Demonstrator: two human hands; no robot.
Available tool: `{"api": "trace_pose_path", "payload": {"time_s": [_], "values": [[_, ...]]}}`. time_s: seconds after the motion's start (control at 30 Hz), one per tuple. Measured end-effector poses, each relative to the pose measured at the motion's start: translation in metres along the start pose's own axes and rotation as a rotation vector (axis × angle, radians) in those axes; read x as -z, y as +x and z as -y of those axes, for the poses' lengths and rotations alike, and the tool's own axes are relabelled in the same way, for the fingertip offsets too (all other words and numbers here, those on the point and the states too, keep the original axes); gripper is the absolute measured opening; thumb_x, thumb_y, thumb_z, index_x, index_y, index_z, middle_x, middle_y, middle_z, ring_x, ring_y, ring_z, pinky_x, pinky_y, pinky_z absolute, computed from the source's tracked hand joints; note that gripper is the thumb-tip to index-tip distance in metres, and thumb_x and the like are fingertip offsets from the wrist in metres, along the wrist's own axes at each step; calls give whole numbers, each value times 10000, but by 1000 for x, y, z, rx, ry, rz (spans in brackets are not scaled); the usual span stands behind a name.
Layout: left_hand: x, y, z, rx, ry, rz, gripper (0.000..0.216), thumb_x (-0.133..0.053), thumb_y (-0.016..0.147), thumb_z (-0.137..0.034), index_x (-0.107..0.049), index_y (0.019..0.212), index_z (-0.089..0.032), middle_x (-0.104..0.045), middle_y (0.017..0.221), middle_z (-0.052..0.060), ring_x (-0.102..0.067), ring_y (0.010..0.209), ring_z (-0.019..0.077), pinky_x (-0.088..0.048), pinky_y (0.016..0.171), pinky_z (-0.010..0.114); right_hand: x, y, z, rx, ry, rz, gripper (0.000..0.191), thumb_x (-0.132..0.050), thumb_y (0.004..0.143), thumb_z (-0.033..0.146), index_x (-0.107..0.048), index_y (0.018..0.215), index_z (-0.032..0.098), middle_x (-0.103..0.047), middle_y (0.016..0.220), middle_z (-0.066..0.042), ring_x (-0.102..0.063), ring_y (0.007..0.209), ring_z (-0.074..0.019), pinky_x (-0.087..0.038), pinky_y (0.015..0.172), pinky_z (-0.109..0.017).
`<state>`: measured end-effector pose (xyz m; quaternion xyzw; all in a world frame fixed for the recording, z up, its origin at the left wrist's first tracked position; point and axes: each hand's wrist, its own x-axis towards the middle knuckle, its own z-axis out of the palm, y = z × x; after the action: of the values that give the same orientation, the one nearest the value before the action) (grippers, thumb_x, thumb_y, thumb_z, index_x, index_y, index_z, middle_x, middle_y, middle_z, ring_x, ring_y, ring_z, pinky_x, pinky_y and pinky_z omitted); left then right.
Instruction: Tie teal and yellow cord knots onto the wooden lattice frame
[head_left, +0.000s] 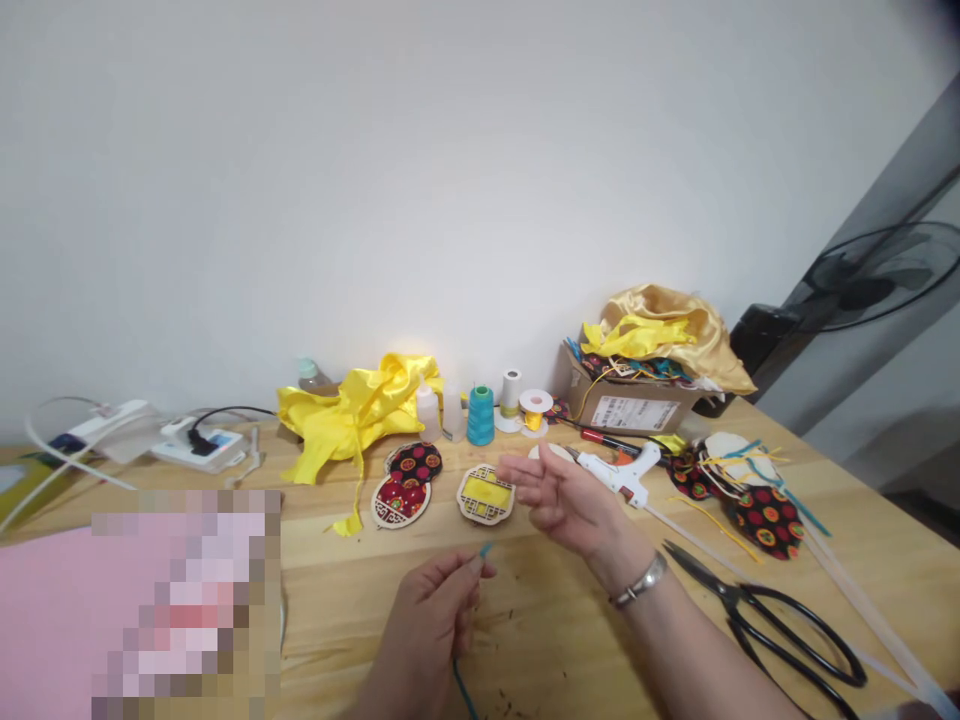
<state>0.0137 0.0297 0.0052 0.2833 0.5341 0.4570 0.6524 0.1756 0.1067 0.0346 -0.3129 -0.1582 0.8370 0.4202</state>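
My left hand (442, 605) is closed in a pinch on a teal cord (463, 688), whose short end sticks up past the thumb while the rest hangs below. Raised above the table, my right hand (562, 500) has its fingers stretched out and holds nothing. Just beyond its fingertips lies a wooden lattice frame with yellow fabric (486, 495). Left of that rests a gourd-shaped piece of dark and red patterned cloth (405, 485) with wooden trim. A white glue gun (619, 472) lies right of my right hand.
Black scissors (739, 598) lie at the right, near clear glue sticks and patterned cloth pieces (766, 520). A teal thread spool (481, 416) stands near the wall. Yellow fabric (360, 410) is heaped at back left, and a cardboard box (626, 400) of cloth at back right. Power strips (199, 445) sit left.
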Motion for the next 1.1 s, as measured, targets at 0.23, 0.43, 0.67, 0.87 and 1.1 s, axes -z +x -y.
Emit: {"api": "trace_pose_path", "payload": {"time_s": [0.23,0.43,0.67,0.87,1.1], "values": [[4,-1,-3,21,-32,-32,360,-746,495,-438,-649,617,-113,-350,410,-93,-214,358,24,-137,346,169,-35,26,53,29,-36,149,463,-246,949,379,-513,1015,6,-646,806,-157,-459,456,-55,-287,277,-87],[19,1,2,40,-27,10,397,-739,506,-489,-657,639,-124,-304,387,-106,-192,337,24,-133,334,170,-74,33,86,75,-145,216,471,-258,937,414,-495,1025,16,-625,819,-159,-448,469,-60,-300,277,-98],[28,-5,4,64,-10,14,405,-740,505,-502,-666,637,-126,-303,367,-102,-210,331,30,-160,333,169,-113,12,117,264,-392,253,543,-246,925,488,-545,953,35,-613,895,-136,-432,482,-27,-237,304,-92],[23,-16,5,46,-81,-14,349,-741,546,-446,-669,638,-118,-301,402,-102,-184,350,21,-136,340,166,-119,-19,121,576,-1197,-25,517,-360,865,538,-610,892,86,-623,811,-80,-467,521,-59,-247,404,-153],[23,-26,4,28,-110,34,264,-703,635,-368,-672,685,-111,-328,444,-87,-206,385,30,-159,351,167,-16,-74,54,562,-2235,-534,281,-447,834,348,-626,748,150,-626,721,-96,-541,639,-174,-333,573,-277]]}}
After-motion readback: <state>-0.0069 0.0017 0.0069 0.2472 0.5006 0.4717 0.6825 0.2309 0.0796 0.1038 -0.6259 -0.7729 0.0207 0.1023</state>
